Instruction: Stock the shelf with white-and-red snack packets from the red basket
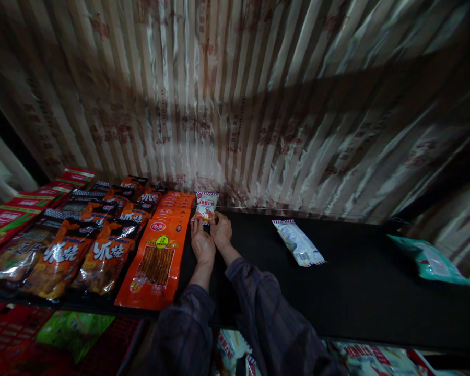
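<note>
The left hand (pixel 202 245) and right hand (pixel 222 231) grip the near end of the small white packet (pixel 206 204), at the rear of the black shelf (pixel 356 287), beside the orange packets (pixel 156 256). Uneven finger pressure could tilt it; leftward drift could disturb the orange packets.

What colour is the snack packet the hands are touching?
The snack packet is mostly white with some red, best in the head view.

Glossy plastic snack packet (pixel 206 203), smooth matt shelf (pixel 356 282), wrinkled shiny sheeting (pixel 203 104), cloth sleeves (pixel 264 297).
</note>
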`<state>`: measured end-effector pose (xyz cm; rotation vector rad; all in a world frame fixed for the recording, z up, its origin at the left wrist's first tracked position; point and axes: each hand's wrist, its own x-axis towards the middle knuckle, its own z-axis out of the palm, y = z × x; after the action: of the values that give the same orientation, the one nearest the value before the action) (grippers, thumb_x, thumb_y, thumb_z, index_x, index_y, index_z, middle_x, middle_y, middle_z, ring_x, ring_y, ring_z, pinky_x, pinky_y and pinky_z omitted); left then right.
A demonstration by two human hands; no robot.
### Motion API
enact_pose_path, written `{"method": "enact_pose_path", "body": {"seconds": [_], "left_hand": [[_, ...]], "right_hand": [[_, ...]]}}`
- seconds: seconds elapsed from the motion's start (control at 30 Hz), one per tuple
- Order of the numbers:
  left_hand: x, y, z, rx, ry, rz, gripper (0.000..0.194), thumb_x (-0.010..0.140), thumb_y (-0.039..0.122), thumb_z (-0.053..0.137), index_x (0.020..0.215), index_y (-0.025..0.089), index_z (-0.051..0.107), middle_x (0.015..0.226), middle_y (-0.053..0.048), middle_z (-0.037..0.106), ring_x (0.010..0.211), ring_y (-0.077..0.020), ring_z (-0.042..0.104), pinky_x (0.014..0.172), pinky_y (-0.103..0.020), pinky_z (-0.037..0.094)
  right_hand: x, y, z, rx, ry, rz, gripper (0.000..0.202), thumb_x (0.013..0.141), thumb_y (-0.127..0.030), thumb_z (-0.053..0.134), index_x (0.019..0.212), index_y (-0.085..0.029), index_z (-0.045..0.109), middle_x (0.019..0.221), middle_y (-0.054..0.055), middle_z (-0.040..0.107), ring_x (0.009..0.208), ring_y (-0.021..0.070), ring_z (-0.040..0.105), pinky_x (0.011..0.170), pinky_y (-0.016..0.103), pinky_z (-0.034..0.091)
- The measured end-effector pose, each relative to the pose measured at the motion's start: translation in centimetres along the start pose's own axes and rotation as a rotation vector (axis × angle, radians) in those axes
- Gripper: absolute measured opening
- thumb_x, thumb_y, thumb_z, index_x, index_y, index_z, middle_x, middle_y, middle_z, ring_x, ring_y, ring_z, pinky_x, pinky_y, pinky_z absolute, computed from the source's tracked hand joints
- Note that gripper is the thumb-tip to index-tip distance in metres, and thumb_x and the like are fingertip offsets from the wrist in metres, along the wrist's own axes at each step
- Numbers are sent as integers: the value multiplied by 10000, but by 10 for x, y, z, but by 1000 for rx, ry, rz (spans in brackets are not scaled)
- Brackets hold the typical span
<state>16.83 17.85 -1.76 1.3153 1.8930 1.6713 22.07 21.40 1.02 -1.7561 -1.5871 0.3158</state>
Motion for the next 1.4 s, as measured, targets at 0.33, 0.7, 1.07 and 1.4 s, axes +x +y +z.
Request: {"method": "enact_pose_path", "body": {"seconds": [0.33, 0.7, 1.07, 1.4], "left_hand": [[0, 1, -2, 122, -46, 28, 531, 744, -14, 363, 1237, 67, 542, 1340, -154, 487, 1324, -233, 340, 1100, -370, 297], [-2, 0, -4, 96, -54, 56, 514, 740, 5, 387, 1205, 113, 577, 1312, -126, 527, 1329, -225, 334, 1111, -376, 268], [3, 2, -11, -73, -90, -28, 464, 681, 10, 443, 1076, 160, 633, 1290, -93, 552, 1317, -240, 353, 1110, -393, 252], [-46, 45, -37, -59, -179, -70, 324, 681, -5, 459, 870, 126, 689, 1187, -177, 606, 1216, -280, 483, 1037, -411, 351]], "right_hand": [[5, 2, 2, -10, -11, -41, 315, 821, -221, 515, 1112, -148, 614, 1110, 116, 640, 1007, 204, 566, 865, 284, 405], [1, -3, -6, 35, -47, -5, 361, 833, -225, 512, 1174, -127, 578, 1188, 112, 617, 1075, 196, 560, 932, 270, 390], [-30, -9, -44, -7, -126, -32, 252, 832, -181, 490, 1014, -185, 663, 1069, 79, 678, 1009, 177, 610, 885, 266, 437], [-71, 10, -88, -18, -142, -85, 261, 802, -147, 508, 997, -168, 680, 1135, 86, 657, 1075, 178, 583, 935, 279, 423]]}}
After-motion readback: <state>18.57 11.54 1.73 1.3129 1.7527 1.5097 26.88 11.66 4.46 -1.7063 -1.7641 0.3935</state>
